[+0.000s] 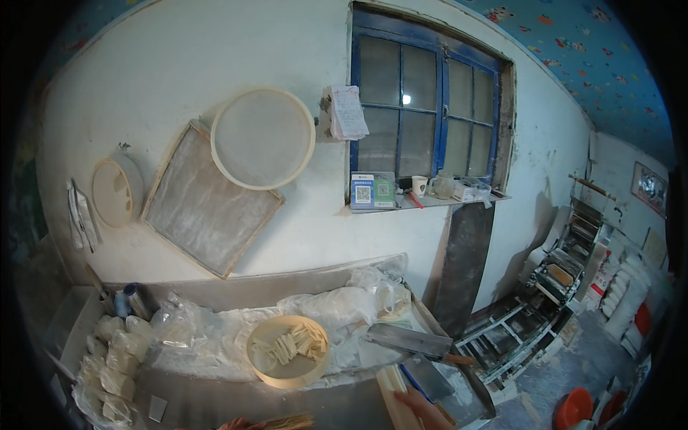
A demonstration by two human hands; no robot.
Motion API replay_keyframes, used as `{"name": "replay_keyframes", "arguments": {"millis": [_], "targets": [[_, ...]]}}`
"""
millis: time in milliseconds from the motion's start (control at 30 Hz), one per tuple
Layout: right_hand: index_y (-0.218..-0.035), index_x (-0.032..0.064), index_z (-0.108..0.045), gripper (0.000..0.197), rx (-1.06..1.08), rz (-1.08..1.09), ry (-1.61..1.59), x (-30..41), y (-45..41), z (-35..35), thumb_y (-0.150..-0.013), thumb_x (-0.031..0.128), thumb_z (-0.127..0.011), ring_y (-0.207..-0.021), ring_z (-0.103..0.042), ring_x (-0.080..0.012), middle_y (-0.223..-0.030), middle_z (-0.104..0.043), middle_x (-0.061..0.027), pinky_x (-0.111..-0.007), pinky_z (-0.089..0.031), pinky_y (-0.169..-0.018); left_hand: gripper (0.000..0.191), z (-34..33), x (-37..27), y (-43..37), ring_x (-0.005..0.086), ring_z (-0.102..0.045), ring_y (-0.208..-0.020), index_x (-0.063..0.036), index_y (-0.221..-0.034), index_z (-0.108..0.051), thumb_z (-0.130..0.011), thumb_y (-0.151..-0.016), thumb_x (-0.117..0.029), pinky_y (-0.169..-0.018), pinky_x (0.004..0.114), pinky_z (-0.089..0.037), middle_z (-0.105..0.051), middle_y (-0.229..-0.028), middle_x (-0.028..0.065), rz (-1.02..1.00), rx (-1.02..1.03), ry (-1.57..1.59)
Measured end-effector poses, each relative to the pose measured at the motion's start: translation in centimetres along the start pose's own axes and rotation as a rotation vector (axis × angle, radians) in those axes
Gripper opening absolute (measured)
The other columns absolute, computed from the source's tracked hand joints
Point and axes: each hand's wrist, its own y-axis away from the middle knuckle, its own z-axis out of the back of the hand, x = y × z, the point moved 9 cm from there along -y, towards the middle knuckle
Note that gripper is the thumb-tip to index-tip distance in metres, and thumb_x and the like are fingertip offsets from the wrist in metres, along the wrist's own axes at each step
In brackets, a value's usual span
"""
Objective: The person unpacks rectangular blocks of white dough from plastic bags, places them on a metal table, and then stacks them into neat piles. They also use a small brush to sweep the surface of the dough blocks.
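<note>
At the bottom edge, my left hand [239, 424] is partly cut off by the frame. It is at the end of a straw hand brush [290, 421], its fingers curled as if around it. Farther right, my right hand [422, 407] grips a long pale piece, apparently a wooden board [395, 389], by its side. Just beyond that hand lie a flat grey metal sheet [427, 376] with a blue edge and a broad-bladed knife [411, 339] with a wooden handle [459, 359]. A round sieve [293, 381] holding cut noodles [293, 344] rests on the floury worktable [215, 398].
Bagged dough-like portions [115, 360] line the table's left end. Clear plastic bags [333, 303] lie along its back. A small metal plate [158, 408] is at the front left. A roller machine [559, 279] stands right, with a red basin [573, 408] on the floor. Sieves [263, 140] hang on the wall.
</note>
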Motion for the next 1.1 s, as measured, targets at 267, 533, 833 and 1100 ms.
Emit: {"name": "replay_keyframes", "arguments": {"millis": [267, 533, 833, 1100], "targets": [[-0.124, 0.0001, -0.048, 0.056, -0.018, -0.104, 0.026, -2.0, -1.1, 1.3, -0.084, 0.036, -0.064, -0.086, -0.060, -0.0220, -0.100, -0.060, -0.0122, -0.037, -0.048, -0.074, 0.048, -4.6, -2.3, -7.7, 0.0406, -0.050, -0.106, -0.0080, -0.127, -0.048, -0.054, -0.085, -0.030, -0.084, 0.052, -0.043, -0.052, -0.116, 0.0251, -0.088, -0.150, -0.164], [-0.122, 0.0011, -0.050, 0.054, -0.030, -0.106, 0.014, -3.2, -2.0, 1.7, -0.084, 0.036, -0.065, -0.087, -0.060, -0.0210, -0.100, -0.061, -0.0112, -0.036, -0.048, -0.074, 0.043, -6.3, 1.2, -9.4, 0.0373, -0.055, -0.099, -0.0051, -0.120, -0.053, -0.056, -0.086, -0.031, -0.077, 0.050, -0.047, -0.054, -0.112, 0.0247, -0.265, -0.558, -0.381], [-0.123, 0.0023, -0.053, 0.054, 0.076, -0.145, 0.143, -0.2, 0.1, -3.1, -0.084, 0.037, -0.063, -0.091, -0.058, -0.0191, -0.105, -0.061, -0.0106, -0.034, -0.045, -0.080, 0.048, -1.8, 8.6, -3.3, 0.0348, -0.052, -0.101, -0.0329, -0.126, -0.050, -0.061, -0.079, -0.030, -0.085, 0.048, -0.044, -0.054, -0.105, 0.0123, 0.391, -0.417, -0.223], [-0.126, 0.0023, -0.052, 0.056, 0.400, -0.015, 0.286, -5.1, -4.4, -9.5, -0.085, 0.039, -0.061, -0.095, -0.057, -0.0162, -0.108, -0.061, -0.0088, -0.032, -0.044, -0.084, 0.052, 0.5, 11.8, 0.3, 0.0332, -0.052, -0.097, -0.0291, -0.128, -0.047, -0.061, -0.078, -0.023, -0.080, 0.046, -0.045, -0.055, -0.102, 0.0147, 0.626, -0.562, -0.244]]}}
